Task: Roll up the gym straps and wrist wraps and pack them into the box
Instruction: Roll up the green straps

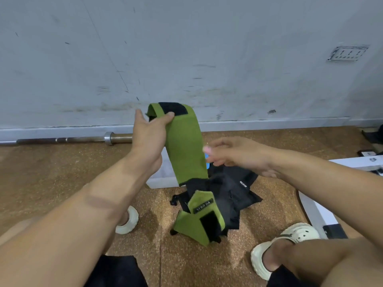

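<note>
Early going: the left hand [149,129] pinches the top of a green wrist wrap [184,146], dangling unrolled over the white box [163,177]. The right hand [234,154], blurred, seems spread and empty. Second green wrap [199,222] and black straps [234,193] lie unrolled on the floor.
</note>
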A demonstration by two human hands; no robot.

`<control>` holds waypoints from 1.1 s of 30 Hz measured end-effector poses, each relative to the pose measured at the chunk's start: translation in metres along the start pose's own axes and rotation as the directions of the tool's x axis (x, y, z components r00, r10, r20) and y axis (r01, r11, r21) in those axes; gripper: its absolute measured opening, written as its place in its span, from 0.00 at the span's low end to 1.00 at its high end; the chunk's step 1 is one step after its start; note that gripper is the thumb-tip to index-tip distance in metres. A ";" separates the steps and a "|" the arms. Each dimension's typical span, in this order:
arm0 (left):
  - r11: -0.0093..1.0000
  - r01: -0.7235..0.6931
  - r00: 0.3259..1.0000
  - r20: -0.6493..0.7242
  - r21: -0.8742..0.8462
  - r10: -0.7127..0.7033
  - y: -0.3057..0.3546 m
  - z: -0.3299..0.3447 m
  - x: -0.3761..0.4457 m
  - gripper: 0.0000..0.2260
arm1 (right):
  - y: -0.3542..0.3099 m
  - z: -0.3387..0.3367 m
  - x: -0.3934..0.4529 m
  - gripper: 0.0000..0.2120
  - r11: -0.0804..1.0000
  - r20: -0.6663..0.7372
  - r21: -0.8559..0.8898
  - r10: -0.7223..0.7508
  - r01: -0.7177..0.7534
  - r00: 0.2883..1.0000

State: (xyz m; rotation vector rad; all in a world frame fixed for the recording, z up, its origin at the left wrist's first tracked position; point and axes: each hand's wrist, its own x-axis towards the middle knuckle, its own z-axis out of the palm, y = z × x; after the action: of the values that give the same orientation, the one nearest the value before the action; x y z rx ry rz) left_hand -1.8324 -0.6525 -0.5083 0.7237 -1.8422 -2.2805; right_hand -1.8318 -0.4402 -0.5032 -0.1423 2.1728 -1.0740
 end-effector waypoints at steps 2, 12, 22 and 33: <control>0.998 0.010 0.998 0.068 0.065 -0.015 -0.005 0.002 -0.005 0.48 | -0.001 -0.007 0.004 0.23 0.975 -0.085 0.221 0.024 -0.004 0.996; 0.963 -0.044 0.873 0.479 0.267 -0.093 -0.007 0.011 -0.034 0.45 | 0.002 -0.025 0.016 0.31 0.678 -0.196 0.735 0.200 0.009 0.960; 0.867 -0.104 0.644 0.697 0.488 -0.315 -0.022 0.005 -0.029 0.44 | 0.002 -0.047 0.011 0.11 0.605 -0.342 0.773 0.142 0.192 0.929; 0.973 -0.045 0.923 0.383 0.228 -0.047 -0.019 0.010 -0.024 0.16 | -0.003 -0.023 -0.001 0.19 0.844 -0.256 0.496 -0.083 0.204 0.963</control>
State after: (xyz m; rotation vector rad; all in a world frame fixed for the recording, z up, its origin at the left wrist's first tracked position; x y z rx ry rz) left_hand -1.8120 -0.6295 -0.5181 0.3072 -2.3088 -2.3650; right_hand -1.8461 -0.4268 -0.4907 0.0699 1.9990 -1.8047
